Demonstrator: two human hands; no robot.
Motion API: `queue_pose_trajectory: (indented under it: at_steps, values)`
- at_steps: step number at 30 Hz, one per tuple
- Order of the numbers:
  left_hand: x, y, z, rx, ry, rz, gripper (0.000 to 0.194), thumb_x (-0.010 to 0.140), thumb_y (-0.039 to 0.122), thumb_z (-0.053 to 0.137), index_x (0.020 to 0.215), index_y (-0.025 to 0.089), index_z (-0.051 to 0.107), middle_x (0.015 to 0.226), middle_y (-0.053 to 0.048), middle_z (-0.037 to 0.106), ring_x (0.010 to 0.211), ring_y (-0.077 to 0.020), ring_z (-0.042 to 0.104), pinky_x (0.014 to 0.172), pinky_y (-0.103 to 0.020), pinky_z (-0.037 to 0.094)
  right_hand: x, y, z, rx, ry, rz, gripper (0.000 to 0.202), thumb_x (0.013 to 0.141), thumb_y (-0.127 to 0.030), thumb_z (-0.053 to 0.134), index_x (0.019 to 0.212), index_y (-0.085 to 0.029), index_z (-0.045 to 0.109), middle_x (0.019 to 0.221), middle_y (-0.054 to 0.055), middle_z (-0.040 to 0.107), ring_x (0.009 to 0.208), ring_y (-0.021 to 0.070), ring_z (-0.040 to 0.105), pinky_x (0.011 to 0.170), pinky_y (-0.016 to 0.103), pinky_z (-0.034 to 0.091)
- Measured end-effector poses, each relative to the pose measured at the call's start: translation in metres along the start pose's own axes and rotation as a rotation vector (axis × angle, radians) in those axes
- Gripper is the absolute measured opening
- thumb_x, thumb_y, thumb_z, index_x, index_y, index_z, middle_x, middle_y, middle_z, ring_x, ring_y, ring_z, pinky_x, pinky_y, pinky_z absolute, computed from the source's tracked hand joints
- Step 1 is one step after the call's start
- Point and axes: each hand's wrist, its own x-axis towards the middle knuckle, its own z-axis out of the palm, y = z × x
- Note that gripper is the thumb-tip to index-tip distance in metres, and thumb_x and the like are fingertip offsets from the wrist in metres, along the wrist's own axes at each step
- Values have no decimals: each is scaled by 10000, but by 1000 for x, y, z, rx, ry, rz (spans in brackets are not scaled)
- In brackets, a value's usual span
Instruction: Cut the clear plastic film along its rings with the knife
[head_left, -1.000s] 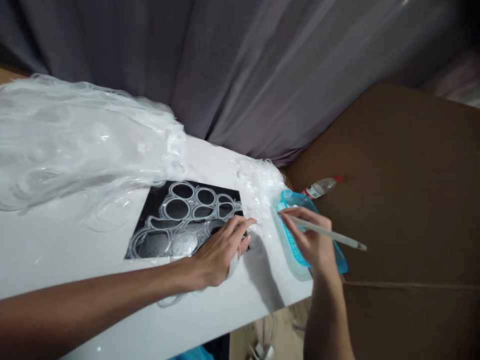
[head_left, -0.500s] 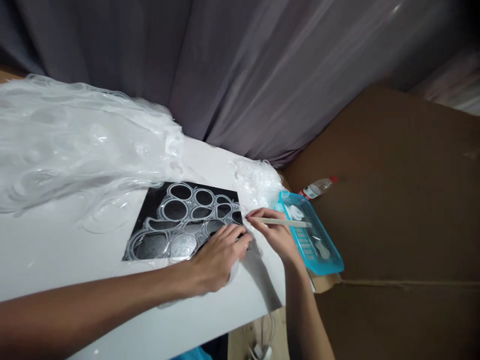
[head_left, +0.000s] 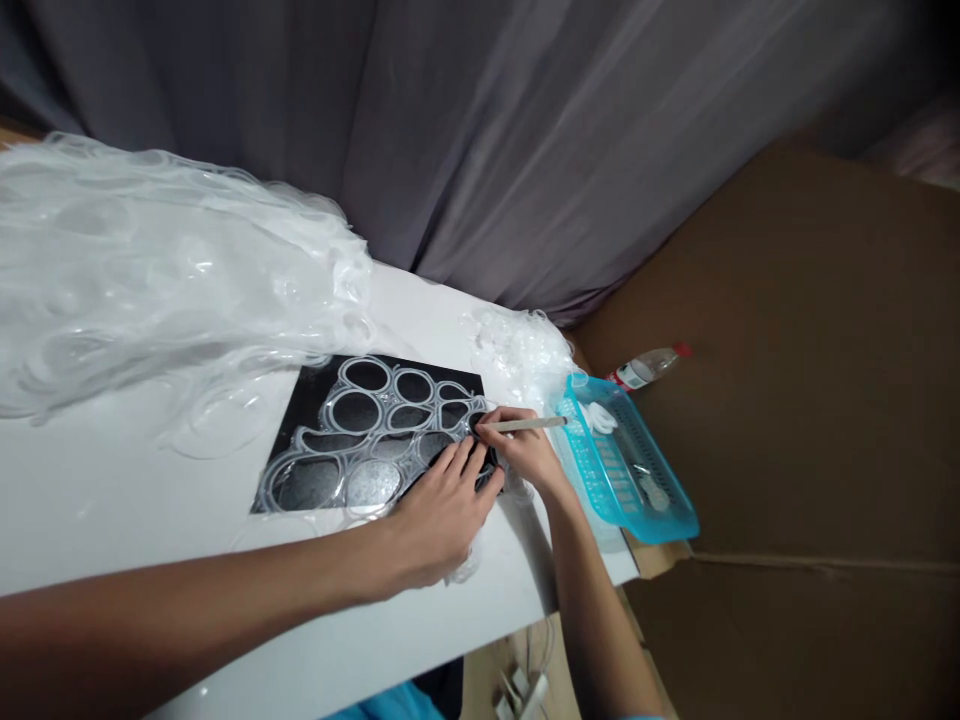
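A black sheet [head_left: 307, 390] lies on the white table, with translucent plastic mesh of joined rings [head_left: 355, 411] spread over it. My left hand [head_left: 444, 500] rests palm down on the sheet's right part, fingers out and pressing the mesh. In my right hand [head_left: 525, 445] a thin pale stick [head_left: 521, 424] is pinched like a pen, its near end by the sheet's right edge. Both hands are close together there. What the stick's tip touches is hidden by the fingers.
A large heap of translucent ring mesh [head_left: 172, 270] covers the table's left side. A smaller clump [head_left: 521, 345] lies at the back right. Beyond it stand a blue plastic basket [head_left: 626, 525] holding white bits and a red-capped bottle [head_left: 649, 368]. A grey curtain [head_left: 420, 130] hangs behind.
My right hand has moved left with the stick, onto the sheet's right edge and nearer my left hand. My left hand stays on the mesh. The view has shifted slightly.
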Motion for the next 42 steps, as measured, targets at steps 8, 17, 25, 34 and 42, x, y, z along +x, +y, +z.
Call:
queue_pose_trajectory:
  at_steps: [8,17,25,34,42]
  values:
    - [0,-1,7,17,10,4,931,894,284,673,1709,84,269,1798,-292,286,1698,-429,241,1368,-601,182,5,1,3,-49,2,-16,228,950,-354,743,788,-193,743,782,44,763,714,191,667,669,288,498]
    - [2,0,5,-6,0,-19,909,905,334,711,1685,82,318,1777,-308,325,1677,-455,286,1363,-620,188,4,-1,4,-59,17,-31,217,941,-348,737,792,-191,742,775,47,752,704,191,647,644,282,483]
    - [2,1,-4,29,-32,-3,889,914,312,696,1677,53,318,1766,-340,317,1675,-456,291,1369,-595,177,5,-2,4,-28,5,-19,218,922,-356,748,775,-195,740,756,44,737,699,196,633,638,293,488]
    - [3,1,-5,39,-43,-4,819,956,329,659,1657,39,352,1749,-343,350,1671,-460,300,1368,-592,189,1,-5,2,1,-6,9,199,938,-341,725,801,-201,757,778,38,748,728,195,645,676,295,496]
    - [3,0,-2,45,-29,6,855,931,317,685,1660,17,356,1743,-344,362,1665,-460,315,1369,-589,194,3,-3,3,-17,-16,-7,180,942,-305,720,806,-190,748,789,40,739,736,198,651,678,301,493]
